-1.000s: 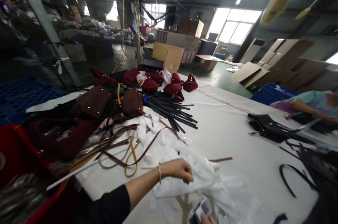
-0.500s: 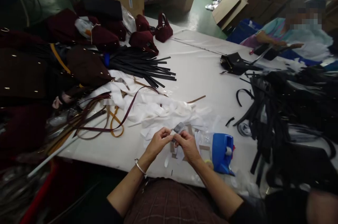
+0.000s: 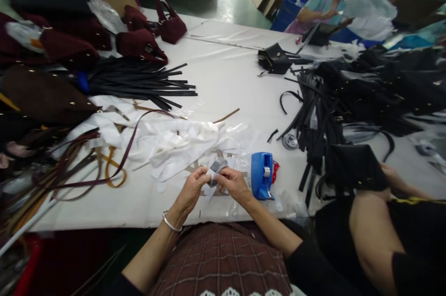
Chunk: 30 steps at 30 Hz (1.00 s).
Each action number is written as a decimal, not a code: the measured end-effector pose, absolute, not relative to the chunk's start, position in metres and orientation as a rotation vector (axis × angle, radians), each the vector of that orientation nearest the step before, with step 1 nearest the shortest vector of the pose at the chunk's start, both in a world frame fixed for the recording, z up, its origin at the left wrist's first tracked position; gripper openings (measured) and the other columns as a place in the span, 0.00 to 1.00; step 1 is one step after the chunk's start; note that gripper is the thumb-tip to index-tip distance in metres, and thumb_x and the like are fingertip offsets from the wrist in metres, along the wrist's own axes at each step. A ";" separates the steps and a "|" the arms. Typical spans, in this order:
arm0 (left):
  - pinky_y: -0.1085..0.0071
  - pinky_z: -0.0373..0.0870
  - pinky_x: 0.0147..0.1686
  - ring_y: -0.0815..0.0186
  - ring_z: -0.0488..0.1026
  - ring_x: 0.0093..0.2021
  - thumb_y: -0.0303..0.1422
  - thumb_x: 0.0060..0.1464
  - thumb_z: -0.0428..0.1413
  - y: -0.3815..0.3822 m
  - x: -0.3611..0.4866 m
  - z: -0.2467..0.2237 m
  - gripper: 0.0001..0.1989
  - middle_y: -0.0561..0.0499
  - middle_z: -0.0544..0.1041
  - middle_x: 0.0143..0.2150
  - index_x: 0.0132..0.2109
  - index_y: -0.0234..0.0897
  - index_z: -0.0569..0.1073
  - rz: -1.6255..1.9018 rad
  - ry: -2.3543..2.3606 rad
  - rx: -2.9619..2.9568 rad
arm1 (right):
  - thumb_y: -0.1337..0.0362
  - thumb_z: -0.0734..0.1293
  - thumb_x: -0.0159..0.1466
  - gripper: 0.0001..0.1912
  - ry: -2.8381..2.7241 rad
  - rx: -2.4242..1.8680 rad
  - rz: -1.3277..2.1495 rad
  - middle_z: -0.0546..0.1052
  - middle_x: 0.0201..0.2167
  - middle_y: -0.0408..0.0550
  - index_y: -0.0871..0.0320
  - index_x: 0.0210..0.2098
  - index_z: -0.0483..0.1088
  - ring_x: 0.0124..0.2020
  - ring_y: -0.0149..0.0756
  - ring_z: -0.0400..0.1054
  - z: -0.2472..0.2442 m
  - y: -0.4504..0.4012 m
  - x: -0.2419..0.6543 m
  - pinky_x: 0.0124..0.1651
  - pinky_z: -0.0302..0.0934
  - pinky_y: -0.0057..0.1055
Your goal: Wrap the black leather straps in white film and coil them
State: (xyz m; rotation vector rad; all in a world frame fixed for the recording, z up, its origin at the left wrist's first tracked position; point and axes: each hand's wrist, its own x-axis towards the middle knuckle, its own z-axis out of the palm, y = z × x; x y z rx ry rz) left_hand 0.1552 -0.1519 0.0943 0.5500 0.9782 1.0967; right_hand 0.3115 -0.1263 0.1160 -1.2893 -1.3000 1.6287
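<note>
My left hand (image 3: pixel 194 185) and my right hand (image 3: pixel 234 184) meet above the near edge of the table. Between them is a small grey, rolled-looking bundle (image 3: pixel 219 164) with a white slip (image 3: pixel 211 174) against it. My left fingertips pinch the white slip, while my right fingers close on the bundle's lower side. Fingers partly cover both, and the exact kind of the bundle is unclear. Paper and brown strips lie beneath my hands. Just right of my right hand stands a blue tape dispenser (image 3: pixel 261 175).
White fabric-like strips (image 3: pixel 181 142) and coloured straps (image 3: pixel 128 147) spread leftward. Black straps (image 3: pixel 146 83) and maroon handbags (image 3: pixel 170 24) lie beyond. Black bags (image 3: pixel 379 87) are piled rightward. A neighbour's arm (image 3: pixel 371 231) is close on my right; another person (image 3: pixel 318 10) works across the table.
The view has swung right, bringing the neighbour's arm and black bag into clearer sight. My hands stay together, and the grey bundle and white slip now show more plainly between them.
</note>
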 end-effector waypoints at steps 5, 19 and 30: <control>0.73 0.64 0.34 0.68 0.69 0.30 0.36 0.39 0.69 -0.147 0.183 0.096 0.18 0.50 0.77 0.30 0.36 0.29 0.77 1.029 1.002 0.403 | 0.51 0.69 0.59 0.15 -1.314 -1.312 1.565 0.73 0.22 0.41 0.58 0.29 0.77 0.19 0.27 0.65 0.106 -0.142 0.348 0.24 0.60 0.25; 0.72 0.66 0.31 0.68 0.71 0.29 0.34 0.34 0.69 -0.137 0.218 0.092 0.15 0.49 0.78 0.29 0.31 0.29 0.77 0.969 1.056 0.256 | 0.47 0.75 0.47 0.22 -0.806 -1.868 1.116 0.80 0.41 0.53 0.58 0.32 0.80 0.47 0.47 0.71 0.035 -0.197 0.503 0.55 0.63 0.43; 0.70 0.70 0.31 0.67 0.72 0.27 0.31 0.37 0.67 -0.152 0.240 0.090 0.12 0.49 0.78 0.26 0.31 0.30 0.76 0.950 1.025 0.131 | 0.50 0.70 0.52 0.17 -0.769 -1.890 0.955 0.78 0.44 0.54 0.59 0.26 0.76 0.49 0.45 0.69 0.030 -0.229 0.494 0.57 0.58 0.38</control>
